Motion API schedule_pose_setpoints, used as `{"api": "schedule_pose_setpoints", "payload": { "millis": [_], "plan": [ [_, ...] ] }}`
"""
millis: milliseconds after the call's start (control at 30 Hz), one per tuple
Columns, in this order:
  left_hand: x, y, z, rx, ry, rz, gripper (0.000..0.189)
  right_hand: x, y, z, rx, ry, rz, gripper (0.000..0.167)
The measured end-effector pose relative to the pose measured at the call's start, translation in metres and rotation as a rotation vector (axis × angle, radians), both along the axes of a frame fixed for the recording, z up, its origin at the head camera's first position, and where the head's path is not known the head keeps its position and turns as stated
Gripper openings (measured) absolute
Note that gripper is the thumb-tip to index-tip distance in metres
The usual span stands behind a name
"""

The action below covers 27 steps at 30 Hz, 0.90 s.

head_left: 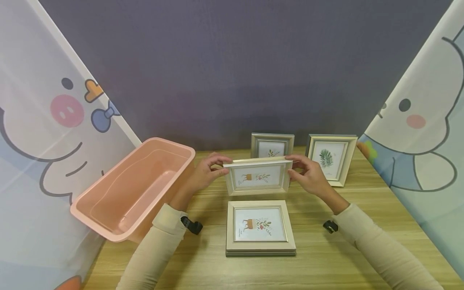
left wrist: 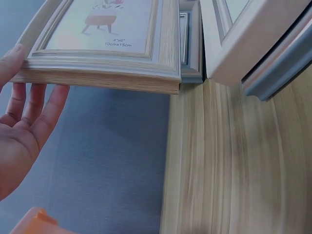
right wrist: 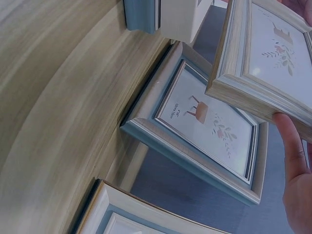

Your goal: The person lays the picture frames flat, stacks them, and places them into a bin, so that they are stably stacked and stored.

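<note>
A light wood picture frame [head_left: 258,177] with a deer-and-flowers print is held tilted by both hands behind a stack of frames. My left hand [head_left: 207,172] pinches its left end, the thumb on the front and the fingers behind, as the left wrist view shows. At the right end, my right hand [head_left: 309,174] grips the upper corner between thumb and fingers. The stack [head_left: 261,247] lies flat nearer me, a pale frame with the same print on top. Behind the held frame stands a grey-gold frame [right wrist: 204,117], partly hidden in the head view.
A pale frame [head_left: 328,159] with a green leaf print stands at the back right. To the left, a pink plastic bin [head_left: 119,193] sits on the wood-grain table [head_left: 362,257]. A dark wall [head_left: 239,72] rises behind, with cartoon-printed panels [head_left: 427,161] on both sides.
</note>
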State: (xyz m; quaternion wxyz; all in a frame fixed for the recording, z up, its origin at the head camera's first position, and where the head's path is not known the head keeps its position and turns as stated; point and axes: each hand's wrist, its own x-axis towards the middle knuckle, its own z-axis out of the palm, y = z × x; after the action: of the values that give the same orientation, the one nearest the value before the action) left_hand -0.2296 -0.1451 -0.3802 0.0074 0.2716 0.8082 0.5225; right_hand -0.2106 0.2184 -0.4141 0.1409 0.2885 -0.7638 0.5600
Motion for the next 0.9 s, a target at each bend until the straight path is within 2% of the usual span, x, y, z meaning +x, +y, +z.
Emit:
{"api": "schedule_pose_setpoints", "payload": {
  "millis": [233,500,667,800,900],
  "plan": [
    [0.001,0.003,0.002,-0.004,-0.006,-0.014,0.028,0.002,0.003,0.0,0.007,-0.007,-0.013,0.039],
    [0.006,0.005,0.008,0.015,-0.021,-0.004,0.026,0.008,0.009,0.01,0.038,-0.205,0.019,0.043],
    [0.008,0.003,0.009,0.038,-0.143,0.001,0.028,0.012,0.011,0.012,0.039,-0.343,0.08,0.042],
    [0.012,0.002,0.006,0.034,-0.298,0.0,0.034,0.014,0.012,0.011,0.056,-0.448,0.089,0.04],
    [0.014,0.003,0.001,0.05,-0.404,-0.008,0.036,0.016,0.012,0.009,0.07,-0.525,0.092,0.041]
  ]
}}
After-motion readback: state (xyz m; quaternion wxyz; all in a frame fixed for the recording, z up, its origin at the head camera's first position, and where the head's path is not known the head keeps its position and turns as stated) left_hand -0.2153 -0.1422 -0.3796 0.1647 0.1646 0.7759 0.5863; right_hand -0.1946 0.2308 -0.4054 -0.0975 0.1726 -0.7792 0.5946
